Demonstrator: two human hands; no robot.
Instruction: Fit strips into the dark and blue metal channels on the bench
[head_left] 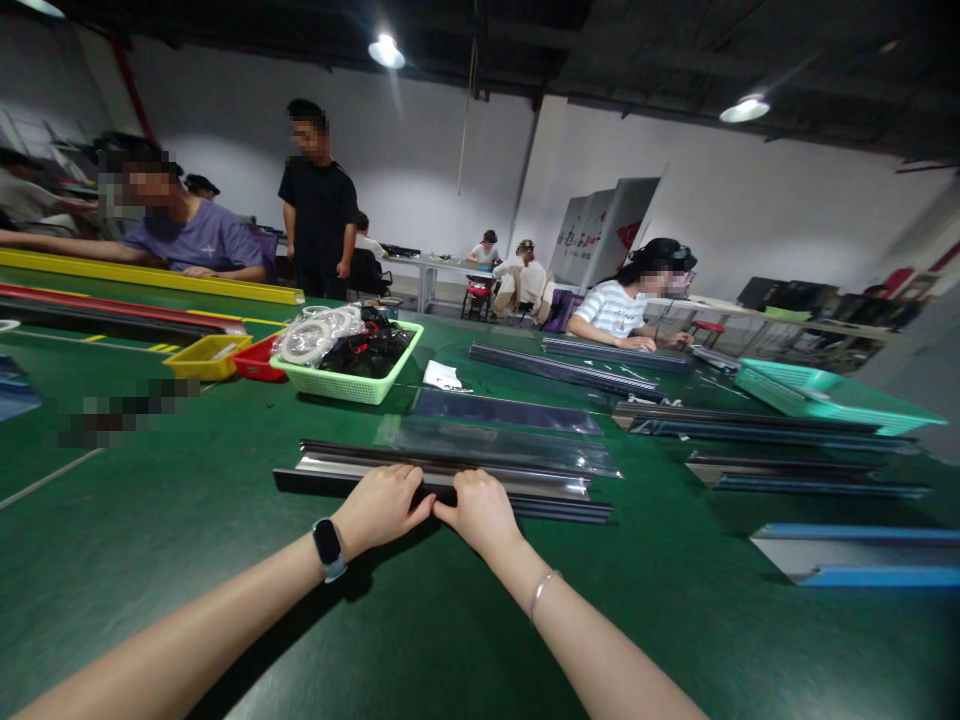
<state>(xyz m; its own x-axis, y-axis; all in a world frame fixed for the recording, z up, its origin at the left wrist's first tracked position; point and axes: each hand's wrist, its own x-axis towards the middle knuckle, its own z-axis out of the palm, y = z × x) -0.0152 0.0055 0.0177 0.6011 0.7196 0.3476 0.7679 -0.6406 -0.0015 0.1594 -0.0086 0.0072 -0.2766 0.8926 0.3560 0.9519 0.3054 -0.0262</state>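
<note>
A long black channel-shaped profile with a shiny inner face lies across the green table in front of me. My left hand grips its near edge left of the middle, fingers curled over into the channel. Close beside it, my right hand grips the same edge, also with curled fingers. The two thumbs nearly meet on the near side. Just behind the profile lies a clear plastic strip, and beyond that a dark blue flat strip.
A light green basket of bagged parts stands behind, beside red and yellow trays. More profiles lie right, near a turquoise basket. A person in purple sits left; another in stripes sits across.
</note>
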